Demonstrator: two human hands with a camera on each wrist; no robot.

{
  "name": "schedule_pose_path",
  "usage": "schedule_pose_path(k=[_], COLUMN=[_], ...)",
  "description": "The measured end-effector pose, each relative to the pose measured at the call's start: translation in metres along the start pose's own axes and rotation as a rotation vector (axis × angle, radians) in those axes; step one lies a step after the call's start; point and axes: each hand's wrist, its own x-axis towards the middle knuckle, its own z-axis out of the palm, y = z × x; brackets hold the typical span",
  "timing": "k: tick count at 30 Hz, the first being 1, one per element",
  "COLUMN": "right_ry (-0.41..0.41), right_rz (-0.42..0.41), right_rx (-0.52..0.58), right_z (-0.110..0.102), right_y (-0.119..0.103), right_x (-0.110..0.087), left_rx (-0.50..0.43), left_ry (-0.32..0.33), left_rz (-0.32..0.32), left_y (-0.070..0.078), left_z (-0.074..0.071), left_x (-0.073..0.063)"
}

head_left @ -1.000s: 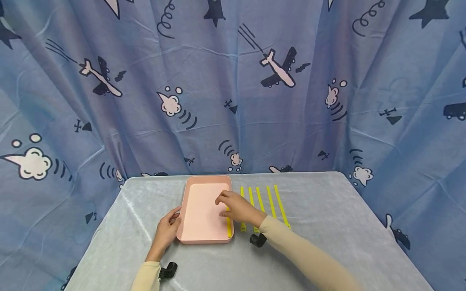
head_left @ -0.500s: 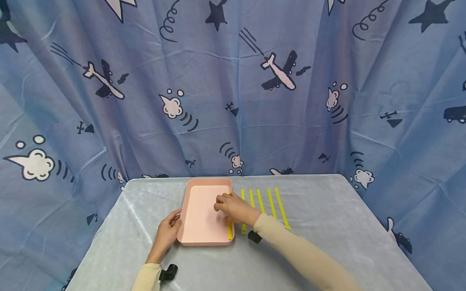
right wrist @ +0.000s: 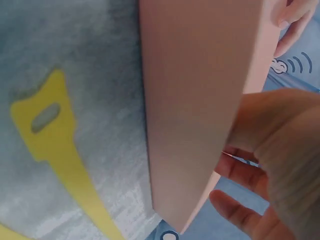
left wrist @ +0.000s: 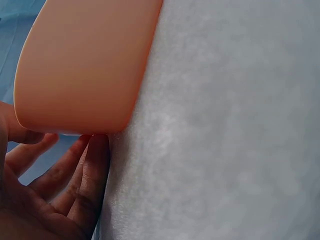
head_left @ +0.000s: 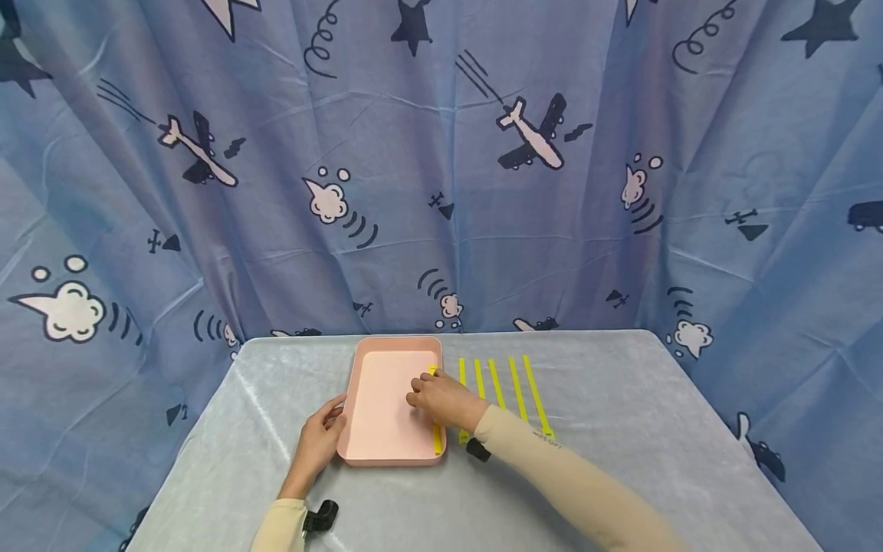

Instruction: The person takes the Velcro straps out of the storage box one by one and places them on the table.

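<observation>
A pink rectangular tray stands on the table. My left hand is at its left side; in the left wrist view its extended fingers touch the tray's outer wall. A yellow hook-and-loop cable strap lies along the tray's inner right side. My right hand reaches over the right wall with bent fingers, covering the strap's middle. Whether they pinch it is hidden. In the right wrist view the wall hides the thumb's tip, while two curved fingers show beyond it.
Several more yellow straps lie side by side on the grey cloth-covered table, right of the tray. One slotted strap head shows in the right wrist view. A blue patterned curtain hangs behind.
The right hand's thumb and fingers have drawn closer together over the tray, and its wrist has shifted slightly left. My left hand keeps its place at the tray's left side.
</observation>
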Motion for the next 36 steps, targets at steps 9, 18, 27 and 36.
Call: schedule_pose_path(k=[9, 18, 27, 36], right_ry=[0.031, 0.042, -0.059, -0.065], right_rz=[0.024, 0.002, 0.036, 0.016], right_rx=[0.040, 0.067, 0.070, 0.111], right_z=[0.008, 0.008, 0.010, 0.013], right_y=[-0.002, -0.005, -0.005, -0.006], right_x=[-0.001, 0.001, 0.005, 0.006], left_rx=[-0.005, -0.008, -0.009, -0.005], left_ry=[0.004, 0.004, 0.013, 0.011], left_rz=[-0.002, -0.005, -0.007, -0.004], left_y=[-0.001, -0.001, -0.001, -0.001], left_z=[0.000, 0.000, 0.001, 0.001], left_x=[0.001, 0.001, 0.001, 0.001])
